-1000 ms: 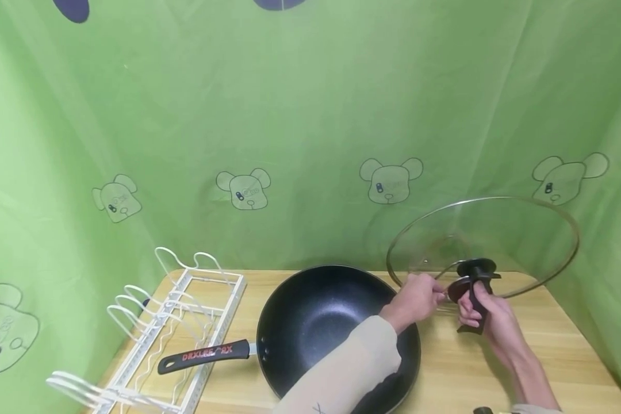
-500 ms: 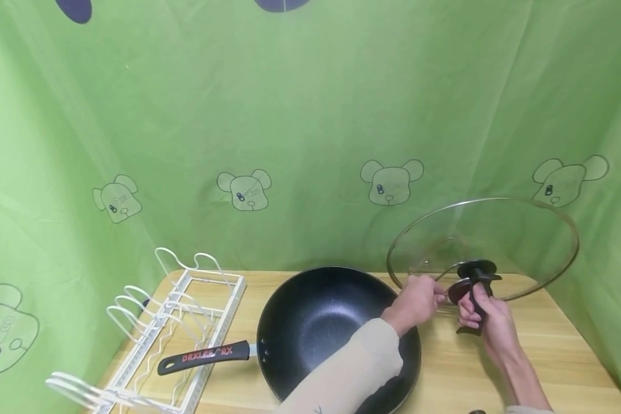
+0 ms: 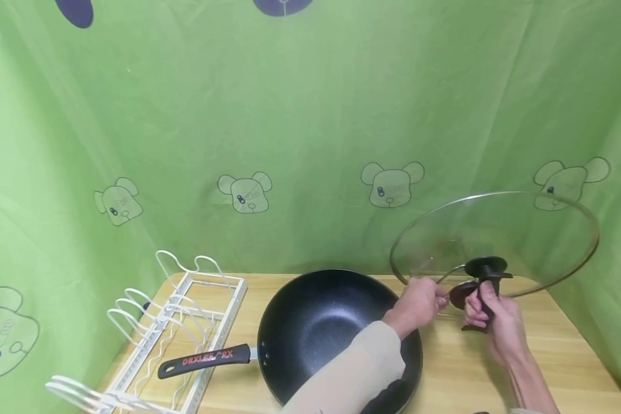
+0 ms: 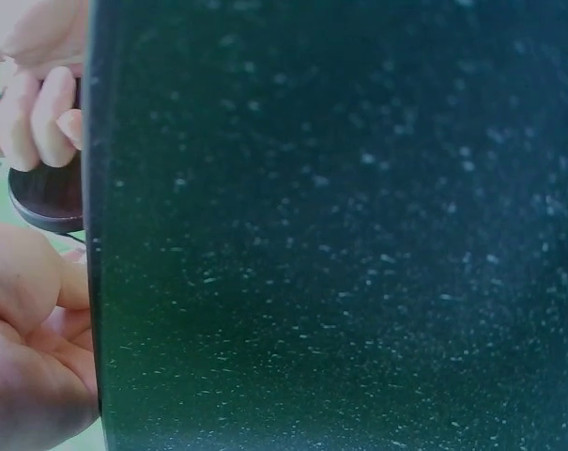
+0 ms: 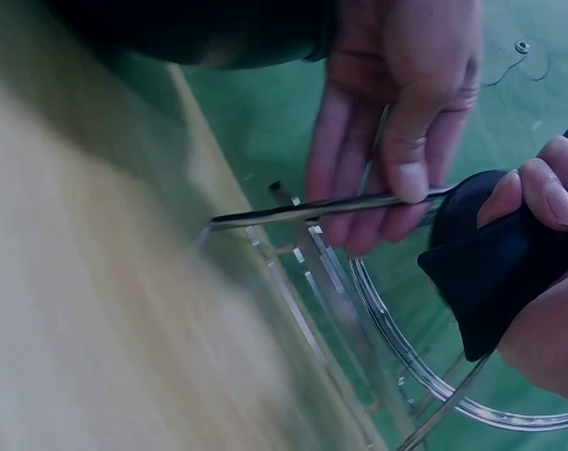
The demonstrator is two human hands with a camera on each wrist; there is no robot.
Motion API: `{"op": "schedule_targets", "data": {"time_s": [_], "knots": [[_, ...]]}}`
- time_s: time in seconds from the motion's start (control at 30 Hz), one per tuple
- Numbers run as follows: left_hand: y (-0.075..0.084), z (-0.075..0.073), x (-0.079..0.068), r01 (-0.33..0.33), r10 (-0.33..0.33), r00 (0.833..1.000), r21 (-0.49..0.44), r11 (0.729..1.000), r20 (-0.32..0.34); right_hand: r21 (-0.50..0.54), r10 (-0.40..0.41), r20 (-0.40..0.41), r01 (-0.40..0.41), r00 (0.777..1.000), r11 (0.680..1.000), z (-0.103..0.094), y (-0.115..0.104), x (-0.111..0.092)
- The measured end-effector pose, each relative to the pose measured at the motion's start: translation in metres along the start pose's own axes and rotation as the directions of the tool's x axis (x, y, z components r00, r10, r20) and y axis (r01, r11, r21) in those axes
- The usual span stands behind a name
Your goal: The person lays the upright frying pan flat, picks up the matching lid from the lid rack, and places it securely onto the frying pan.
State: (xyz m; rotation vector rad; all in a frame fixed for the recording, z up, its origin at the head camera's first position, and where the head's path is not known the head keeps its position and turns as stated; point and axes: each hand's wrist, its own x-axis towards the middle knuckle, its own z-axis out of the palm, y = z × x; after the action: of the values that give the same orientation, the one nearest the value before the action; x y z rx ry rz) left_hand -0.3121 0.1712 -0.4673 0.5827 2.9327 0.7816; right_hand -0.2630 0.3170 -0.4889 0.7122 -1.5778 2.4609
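Observation:
In the head view, my right hand grips the upright black handle of a large clear glass lid, metal-rimmed and tilted up over the table's right side. Dark round discs sit at the handle's base. My left hand pinches a thin metal rod just left of the handle, as the right wrist view shows; what the rod belongs to is partly hidden. Below the left forearm lies a black wok, its long handle pointing left. Its dark speckled wall fills most of the left wrist view.
A white wire rack with several upright loops lies on the left of the wooden table, partly under the wok handle. Green printed cloth walls in the back and both sides. A small dark object shows at the bottom edge.
My right hand has shifted slightly to the right with the handle, and the lid's rim reaches farther right and a little higher. The left hand keeps nearly the same place, still pinching the rod.

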Motion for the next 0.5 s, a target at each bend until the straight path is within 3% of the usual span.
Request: {"op": "schedule_targets", "data": {"time_s": [0.33, 0.5], "knots": [[0.000, 0.001, -0.001, 0.022, -0.021, 1.000, -0.060, 0.998, 0.003, -0.073, -0.025, -0.023, 0.023, 0.999, 0.997, 0.004, -0.016, 0.002], [0.000, 0.003, 0.000, -0.025, 0.026, 1.000, 0.026, 0.999, -0.015, -0.016, -0.080, 0.004, 0.080, 0.997, 0.997, 0.003, -0.027, 0.002]]}}
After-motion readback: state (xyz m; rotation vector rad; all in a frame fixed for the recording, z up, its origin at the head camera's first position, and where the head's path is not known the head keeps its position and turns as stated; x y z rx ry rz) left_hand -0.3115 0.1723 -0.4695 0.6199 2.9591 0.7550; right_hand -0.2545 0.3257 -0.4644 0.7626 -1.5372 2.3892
